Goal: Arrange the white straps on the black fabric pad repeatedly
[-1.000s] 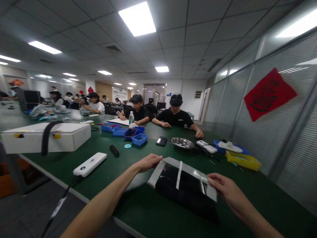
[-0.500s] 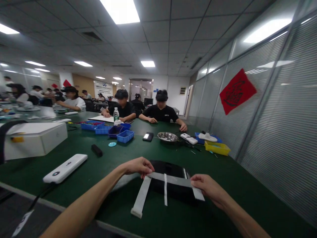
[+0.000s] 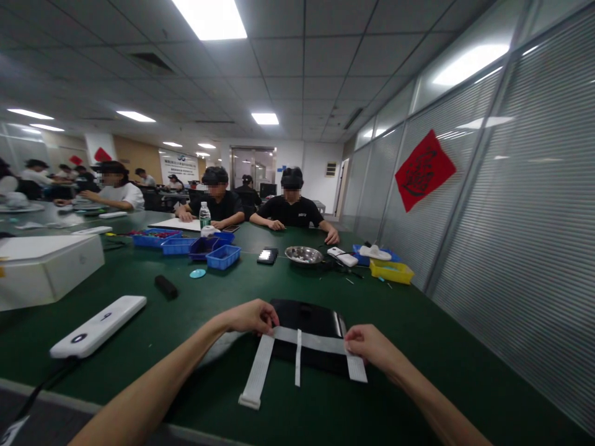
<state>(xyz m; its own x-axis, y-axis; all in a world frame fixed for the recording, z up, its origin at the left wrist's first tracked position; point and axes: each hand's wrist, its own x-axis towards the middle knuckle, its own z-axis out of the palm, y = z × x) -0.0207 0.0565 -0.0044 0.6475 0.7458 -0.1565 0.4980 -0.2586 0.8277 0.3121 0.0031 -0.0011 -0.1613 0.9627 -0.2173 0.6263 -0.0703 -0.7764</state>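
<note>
A pale grey-white elastic strap [image 3: 320, 341] stretches sideways in front of me between my two hands. My left hand [image 3: 253, 316] pinches its left corner, where a white strip [image 3: 258, 375] with a folded end runs down toward me. The right corner is pinched by my right hand [image 3: 365, 347], with a shorter white flap [image 3: 357, 369] hanging below the fingers. From the strap's middle a narrow white strip [image 3: 298, 367] points toward me. Behind and partly under the strap is a curved, glossy black piece [image 3: 310, 314]; its kind is unclear.
On the green table [image 3: 223, 396] lie a white power bank [image 3: 100, 325] with a cable, a black block [image 3: 166, 287], and a white box [image 3: 51, 269] at left. Farther off are blue bins [image 3: 224, 257], a metal bowl [image 3: 304, 254] and a yellow tray [image 3: 392, 271]. Co-workers sit opposite.
The view has turned a little to the right, so surroundings appear shifted left. Both hands keep their pinch on the strap, which otherwise looks nearly the same.
</note>
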